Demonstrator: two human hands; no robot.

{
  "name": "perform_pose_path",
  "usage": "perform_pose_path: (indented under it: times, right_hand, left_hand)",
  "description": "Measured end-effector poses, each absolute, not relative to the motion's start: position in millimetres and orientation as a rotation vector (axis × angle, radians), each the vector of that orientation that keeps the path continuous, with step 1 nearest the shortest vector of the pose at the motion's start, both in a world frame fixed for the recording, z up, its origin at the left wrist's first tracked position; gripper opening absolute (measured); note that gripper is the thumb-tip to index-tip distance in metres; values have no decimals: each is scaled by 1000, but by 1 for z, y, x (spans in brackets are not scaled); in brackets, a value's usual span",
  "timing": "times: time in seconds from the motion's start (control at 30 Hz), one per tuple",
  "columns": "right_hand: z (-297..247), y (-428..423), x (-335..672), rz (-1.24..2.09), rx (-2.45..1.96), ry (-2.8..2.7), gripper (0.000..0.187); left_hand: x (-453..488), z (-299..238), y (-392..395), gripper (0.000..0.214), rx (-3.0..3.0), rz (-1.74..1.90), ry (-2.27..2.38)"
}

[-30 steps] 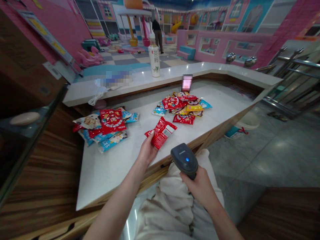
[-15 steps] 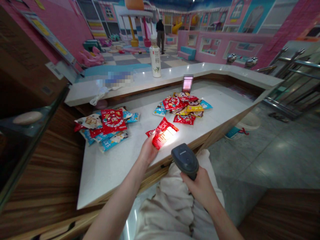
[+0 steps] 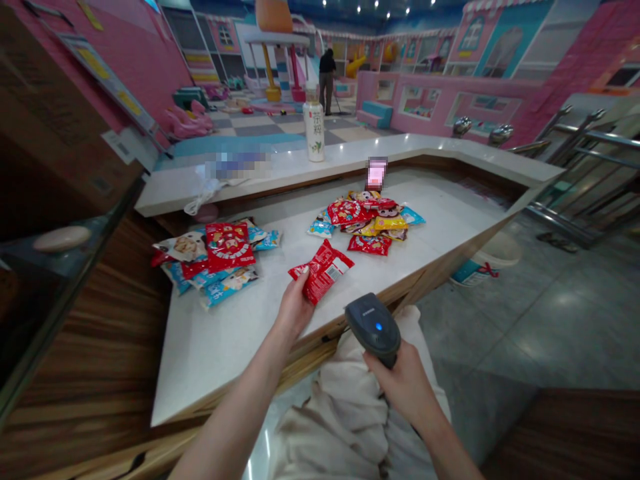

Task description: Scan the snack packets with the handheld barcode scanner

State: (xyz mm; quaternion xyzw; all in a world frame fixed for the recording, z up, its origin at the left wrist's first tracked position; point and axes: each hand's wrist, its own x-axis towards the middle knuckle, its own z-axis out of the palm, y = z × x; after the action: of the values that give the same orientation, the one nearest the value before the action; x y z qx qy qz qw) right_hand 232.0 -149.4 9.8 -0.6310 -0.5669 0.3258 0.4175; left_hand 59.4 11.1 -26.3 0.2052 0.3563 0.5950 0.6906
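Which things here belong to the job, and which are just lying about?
In the job: left hand holding a red snack packet; right hand gripping a handheld barcode scanner; two snack-packet piles on the counter.
Lying about: a white bottle on the ledge, a bucket on the floor.

From the left hand [image 3: 295, 310], a strip of white counter top [image 3: 225, 353] runs out at 12 o'clock between two piles of snack packets, one [image 3: 205, 257] at 10 o'clock and one [image 3: 367, 223] at 1 o'clock. The red snack packet [image 3: 320, 270] it holds juts toward 1 o'clock. The raised counter ledge [image 3: 350, 155] closes the far end, with a plastic bottle [image 3: 314, 130] standing on it. The right hand [image 3: 400, 383] and its barcode scanner [image 3: 373, 330] sit at 4 o'clock, beyond the counter's front edge.
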Motion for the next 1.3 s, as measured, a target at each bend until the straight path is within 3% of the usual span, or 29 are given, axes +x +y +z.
perform_pose_path:
  times: [0.13,0.27,0.37,0.47,0.63,0.87,1.3]
  right_hand:
    - [7,-150,235,810,-1576,-1428,7]
    - [5,-149,235,815,-1562,-1426,9]
    - [6,-149,235,832,-1571,-1424,11]
    - [6,-149,235,832,-1582,-1423,11]
    - [3,-149,235,811,-1582,-1416,10]
    - [0,-147,238,807,-1574,-1406,10]
    - [-6,-141,248,845,-1617,-1352,15]
  left_hand:
    - [36,-17,19,36,831,1474,962]
    - [-9,0,39,50,1709,1602,1356]
    - [-43,5,55,49,2294,1386,1625]
    - [-66,-1,66,49,2600,947,1847]
    - [-75,-15,71,74,2733,472,1914]
    - [-37,-2,73,60,2699,673,1899]
    - [118,19,175,78,2750,731,1441]
